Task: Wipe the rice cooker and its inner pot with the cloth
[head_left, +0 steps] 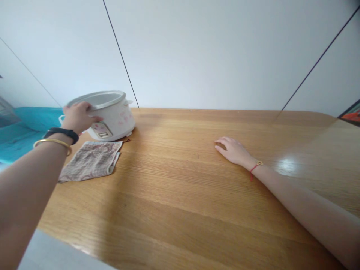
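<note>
At the back left of the wooden table stands a white rice cooker with pink flower prints, its top uncovered. My left hand grips its near rim, fingers over the edge and thumb outside above the front panel. Only part of the inside shows, and I cannot see what it holds. Just in front of the cooker lies a folded brown patterned cloth. My right hand rests on the tabletop right of the middle, fingers loosely bent and apart, holding nothing.
Behind the table rises a white panelled wall with dark seams. Bright blue material lies beyond the left end. A dark-edged object with red shows at the far right. The near table edge runs along the lower left.
</note>
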`<state>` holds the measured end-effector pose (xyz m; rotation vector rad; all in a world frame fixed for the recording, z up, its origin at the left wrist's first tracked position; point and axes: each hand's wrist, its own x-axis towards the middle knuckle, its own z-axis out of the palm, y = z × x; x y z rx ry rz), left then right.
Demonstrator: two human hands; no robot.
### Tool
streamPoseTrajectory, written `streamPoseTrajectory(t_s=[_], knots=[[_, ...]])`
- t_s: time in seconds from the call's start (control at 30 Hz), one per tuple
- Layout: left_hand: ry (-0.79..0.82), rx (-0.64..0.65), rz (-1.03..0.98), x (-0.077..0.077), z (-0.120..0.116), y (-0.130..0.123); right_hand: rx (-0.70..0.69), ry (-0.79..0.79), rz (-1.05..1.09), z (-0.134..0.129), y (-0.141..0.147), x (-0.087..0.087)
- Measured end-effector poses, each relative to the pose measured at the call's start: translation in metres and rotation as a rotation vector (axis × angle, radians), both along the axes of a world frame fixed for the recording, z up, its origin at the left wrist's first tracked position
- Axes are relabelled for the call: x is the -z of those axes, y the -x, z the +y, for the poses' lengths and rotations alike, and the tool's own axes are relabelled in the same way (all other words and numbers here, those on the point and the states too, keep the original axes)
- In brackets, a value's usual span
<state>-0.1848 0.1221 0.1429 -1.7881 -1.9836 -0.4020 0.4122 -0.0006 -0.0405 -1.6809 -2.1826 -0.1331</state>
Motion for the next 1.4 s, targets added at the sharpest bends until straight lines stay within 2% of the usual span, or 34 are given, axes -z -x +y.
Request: streamPoseTrajectory(t_s=[0.2, 0.4, 0.63, 0.83, 1.07, 1.27, 1.4], knots=[[0.002, 0.082, 0.006, 0.0, -0.007, -0.03, 0.002, -0.005, -0.002, 0.0, 0.003, -0.001], [0.002, 0.2, -0.03, 0.003, -0.015, -0.073, -0.002, -0.009, -0.008, 0.002, 0.004, -0.001], [-0.014, 0.441, -0.143, -0.003, -0.012, -0.143, 0.01, 0.003, -0.011, 0.003, 0.004, -0.001], [-0.032, 0.622, -0.17, 0.005, -0.011, -0.202, 0.022, 0.008, -0.014, 0.003, 0.002, 0.0], [-0.014, 0.714, -0.133, 0.009, -0.022, -0.273, 0.025, 0.004, -0.011, 0.003, 0.0, 0.0], [-0.002, 0.77, -0.093, 0.01, -0.022, -0.298, 0.014, -0.002, -0.002, 0.004, -0.001, 0.002], [-0.01, 0.809, -0.136, 0.021, -0.01, -0.309, 0.011, -0.003, 0.001, 0.004, -0.001, 0.001]])
